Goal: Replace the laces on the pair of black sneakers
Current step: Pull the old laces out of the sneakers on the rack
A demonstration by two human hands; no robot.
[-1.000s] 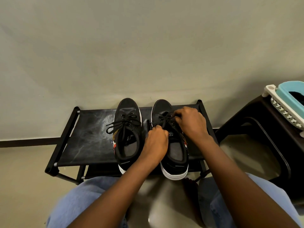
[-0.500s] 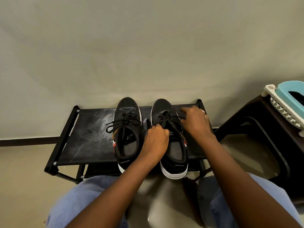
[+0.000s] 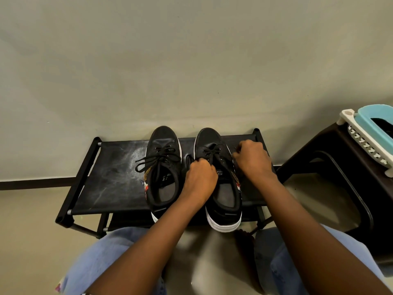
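Two black sneakers with white soles stand side by side on a low black rack (image 3: 110, 177), toes toward the wall. The left sneaker (image 3: 163, 167) keeps its black lace tied in a bow (image 3: 155, 159). The right sneaker (image 3: 221, 188) has a loosened black lace (image 3: 209, 151) across its upper eyelets. My left hand (image 3: 201, 177) is curled at the right sneaker's inner side, gripping the lace there. My right hand (image 3: 253, 160) is curled just past the shoe's outer edge, pinching the other lace end, which is barely visible.
A dark plastic stool (image 3: 340, 177) stands at the right with a white and turquoise basket (image 3: 370, 133) on it. The wall rises right behind the rack. My knees in blue jeans (image 3: 102, 258) sit close to the rack's front edge.
My right hand has moved from above the right sneaker's eyelets out to its right side, drawing the lace outward. My left hand stayed at the shoe's inner side.
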